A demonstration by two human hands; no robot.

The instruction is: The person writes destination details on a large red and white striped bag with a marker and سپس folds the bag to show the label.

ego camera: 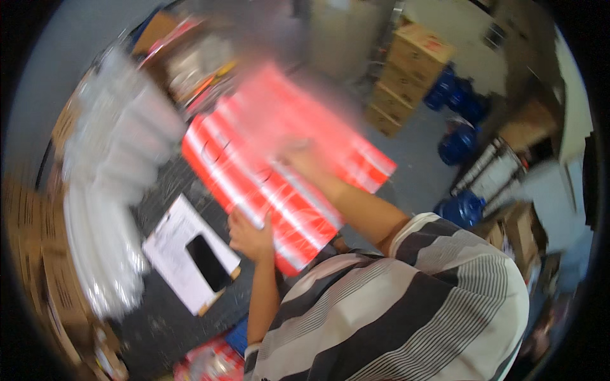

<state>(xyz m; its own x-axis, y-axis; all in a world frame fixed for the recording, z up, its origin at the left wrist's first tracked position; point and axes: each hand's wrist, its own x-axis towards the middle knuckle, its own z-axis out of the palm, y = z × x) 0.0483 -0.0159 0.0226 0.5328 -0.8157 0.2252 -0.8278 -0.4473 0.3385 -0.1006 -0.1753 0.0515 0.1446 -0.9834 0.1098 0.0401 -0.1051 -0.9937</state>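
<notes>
A large red-and-white striped plastic packet [300,205], perhaps a stack of bags, lies at a slant before me, with thin dark curved marks on it. My left hand [251,235] holds its near left edge, the thumb on top and the other fingers along the side. Over the middle of the packet is my right hand [299,157], blurred, so its fingers and any grip cannot be made out. The packet's far part is also blurred. Left of my left hand, a black smartphone [208,263] rests on papers [174,252] on a clipboard.
Clear plastic-wrapped white packs [114,190] line the dark table's [162,328] left side, beside cardboard boxes [62,271]. An open carton [190,66] stands at the far end. Stacked boxes [405,81] and blue water bottles [457,143] stand on the floor to the right.
</notes>
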